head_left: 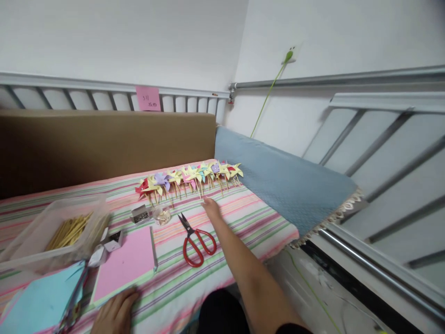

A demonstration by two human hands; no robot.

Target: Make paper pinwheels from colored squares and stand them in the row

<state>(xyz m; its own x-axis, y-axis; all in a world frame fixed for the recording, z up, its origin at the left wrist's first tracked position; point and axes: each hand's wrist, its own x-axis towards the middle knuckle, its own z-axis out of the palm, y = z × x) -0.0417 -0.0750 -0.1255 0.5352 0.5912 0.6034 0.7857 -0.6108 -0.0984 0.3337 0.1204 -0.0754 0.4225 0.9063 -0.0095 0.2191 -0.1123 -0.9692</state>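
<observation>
My right hand (211,207) is stretched far forward, its fingers closed at the wooden stick of a paper pinwheel in a row of pinwheels (189,178) lying on the striped cloth (243,222). What the fingers hold is too small to make out. My left hand (116,314) rests flat near the front edge, fingers apart, touching the corner of a pink paper stack (127,262). Red-handled scissors (195,240) lie between the two hands, just left of my right forearm.
A clear plastic tub (52,234) of wooden sticks stands at the left, with blue paper (38,304) in front of it. A small box of pins (140,215) and a round container (162,215) sit near the pinwheels. A brown board (104,144) backs the surface; a blue cloth (281,181) and metal rails (382,153) lie to the right.
</observation>
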